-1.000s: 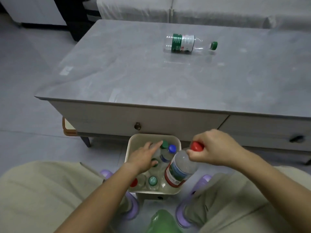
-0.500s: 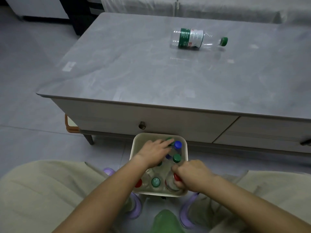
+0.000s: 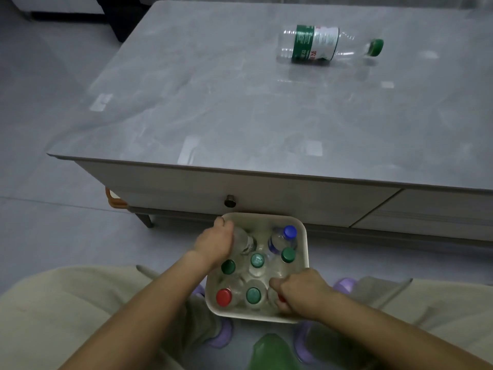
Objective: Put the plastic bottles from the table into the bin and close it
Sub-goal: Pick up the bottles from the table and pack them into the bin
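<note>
Gripping, right hand (image 3: 300, 292): closed on a red-capped clear plastic bottle (image 3: 277, 299) in the cream square plastic bin (image 3: 304, 236).
Left hand (image 3: 216, 243): curled around a clear bottle (image 3: 246, 243) inside the bin.
Table (image 3: 213, 102): one green-labelled clear bottle (image 3: 322, 45) lying flat.

The place was a home, most likely a living room. A low bench (image 3: 240, 108) with a grey marble-look top, pale drawer fronts and a round knob (image 3: 229, 202) stood on a floor of large grey tiles (image 3: 53, 231). Beyond its far edge ran the light cushions of a sofa (image 3: 400, 0). The person sat close before it in loose beige trousers (image 3: 66, 311) and lilac house slippers (image 3: 222, 336).
</note>
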{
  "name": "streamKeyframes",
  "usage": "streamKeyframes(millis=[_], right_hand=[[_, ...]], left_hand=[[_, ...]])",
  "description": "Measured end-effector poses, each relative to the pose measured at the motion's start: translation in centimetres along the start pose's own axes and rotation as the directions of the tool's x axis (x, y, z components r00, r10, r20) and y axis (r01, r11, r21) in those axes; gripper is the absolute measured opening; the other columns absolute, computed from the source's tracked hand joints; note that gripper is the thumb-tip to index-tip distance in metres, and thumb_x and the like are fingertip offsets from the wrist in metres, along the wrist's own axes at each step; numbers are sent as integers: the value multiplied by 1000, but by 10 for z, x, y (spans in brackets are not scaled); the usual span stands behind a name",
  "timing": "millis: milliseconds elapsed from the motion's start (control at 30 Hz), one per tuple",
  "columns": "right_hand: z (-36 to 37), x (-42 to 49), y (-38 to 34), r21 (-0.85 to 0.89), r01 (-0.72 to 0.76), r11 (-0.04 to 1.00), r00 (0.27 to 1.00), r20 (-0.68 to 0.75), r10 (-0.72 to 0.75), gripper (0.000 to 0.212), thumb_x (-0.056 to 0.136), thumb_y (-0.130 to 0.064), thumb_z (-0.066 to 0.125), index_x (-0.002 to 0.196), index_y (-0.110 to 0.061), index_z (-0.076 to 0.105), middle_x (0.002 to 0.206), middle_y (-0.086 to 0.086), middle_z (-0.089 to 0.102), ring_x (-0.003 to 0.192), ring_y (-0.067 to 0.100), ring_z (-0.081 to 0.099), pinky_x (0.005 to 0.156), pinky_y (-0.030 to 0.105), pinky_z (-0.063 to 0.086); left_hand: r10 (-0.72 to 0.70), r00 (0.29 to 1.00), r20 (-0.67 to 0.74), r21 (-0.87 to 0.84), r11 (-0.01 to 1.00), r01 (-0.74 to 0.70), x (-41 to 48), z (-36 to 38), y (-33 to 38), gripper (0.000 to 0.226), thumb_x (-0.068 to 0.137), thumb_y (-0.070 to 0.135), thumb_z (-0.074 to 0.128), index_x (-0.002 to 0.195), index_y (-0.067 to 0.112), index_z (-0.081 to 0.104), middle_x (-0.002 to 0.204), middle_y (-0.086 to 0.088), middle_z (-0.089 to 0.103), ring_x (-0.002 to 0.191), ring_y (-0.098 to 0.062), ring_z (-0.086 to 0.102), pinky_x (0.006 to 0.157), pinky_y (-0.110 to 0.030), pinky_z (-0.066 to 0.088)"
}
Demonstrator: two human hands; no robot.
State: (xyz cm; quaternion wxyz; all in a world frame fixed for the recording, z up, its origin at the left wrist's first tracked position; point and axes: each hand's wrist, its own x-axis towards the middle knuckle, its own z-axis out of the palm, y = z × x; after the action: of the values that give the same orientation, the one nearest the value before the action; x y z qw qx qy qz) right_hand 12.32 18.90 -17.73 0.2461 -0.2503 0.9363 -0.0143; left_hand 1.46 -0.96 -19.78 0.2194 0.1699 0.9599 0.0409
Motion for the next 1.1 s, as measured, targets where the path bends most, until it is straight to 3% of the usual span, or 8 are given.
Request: streamKeyframes(millis=[133, 267, 433, 733, 833, 900, 1000, 1100], right_hand=[[14, 4, 11, -15, -10, 1000, 994, -112, 8, 42, 81, -39, 21, 103, -17, 50, 81, 12, 70, 71, 32, 65, 61, 31, 30], [28, 11, 7, -60, -24, 998, 987, -160, 14, 21, 64, -44, 37, 68, -26, 48, 38, -1, 56, 28, 15, 48, 40, 21, 32], [50, 1, 0, -57, -27, 998, 966, -258, 12, 36, 76, -42, 44, 101, -20, 56, 65, 6, 68, 56, 24, 64, 62, 31, 48], [57, 5, -6, -93, -114, 989, 964, -250, 88, 50, 52, -64, 58, 80, -26, 43, 43, 2, 60, 38, 14, 55, 50, 19, 42], [34, -5, -7, -106, -87, 991, 982, -179, 67, 64, 61, -72, 57, 104, -24, 63, 72, 10, 72, 68, 23, 67, 69, 26, 47], [12, -13, -1, 66, -100, 993, 989, -104, 106, 80, 78, -79, 25, 136, -25, 39, 115, 19, 63, 107, 32, 57, 92, 40, 37], [-34, -30, 26, 215, -142, 966, 942, -269, 199, 102, 64, -82, -13, 136, -31, 36, 118, 6, 63, 110, 28, 56, 92, 39, 40], [-95, -44, 65, 489, -156, 858, 771, -483, 415, 65, 82, -71, 23, 112, -27, 61, 90, -3, 73, 86, 18, 66, 75, 37, 51]], left_hand=[[-20, 999, 26, -21, 1000, 21, 9, 1, 11, 22, 94, 10, 40, 115, 5, 43, 122, -21, 44, 90, -41, 61, 68, -44, 46], [77, 993, 85, -21, 997, -76, 11, 8, 57, 29, 89, 0, 42, 118, 6, 43, 118, -18, 44, 90, -37, 60, 65, -39, 42], [39, 990, 139, -111, 994, -23, 33, 14, 81, 35, 90, 2, 42, 125, 3, 42, 128, -20, 41, 105, -42, 57, 84, -47, 47], [61, 982, 177, -338, 941, 2, 48, 30, 63, 45, 93, 20, 44, 136, 11, 33, 139, -20, 36, 118, -40, 51, 99, -45, 42], [111, 960, 256, -455, 890, 18, 31, 12, 50, 55, 95, 25, 46, 145, 15, 25, 147, -19, 32, 130, -32, 42, 110, -36, 34], [108, 966, 235, -441, 897, 7, 21, -12, 41, 55, 95, 30, 47, 144, 13, 29, 146, -15, 39, 129, -28, 46, 108, -34, 36], [104, 970, 221, -377, 926, -13, 0, -56, 27, 50, 95, 38, 47, 137, 12, 42, 141, -8, 50, 126, -22, 50, 103, -32, 39], [130, 963, 236, -306, 950, -53, -23, -91, 6, 53, 92, 47, 47, 137, 20, 44, 139, -2, 53, 123, -16, 53, 101, -30, 43]])
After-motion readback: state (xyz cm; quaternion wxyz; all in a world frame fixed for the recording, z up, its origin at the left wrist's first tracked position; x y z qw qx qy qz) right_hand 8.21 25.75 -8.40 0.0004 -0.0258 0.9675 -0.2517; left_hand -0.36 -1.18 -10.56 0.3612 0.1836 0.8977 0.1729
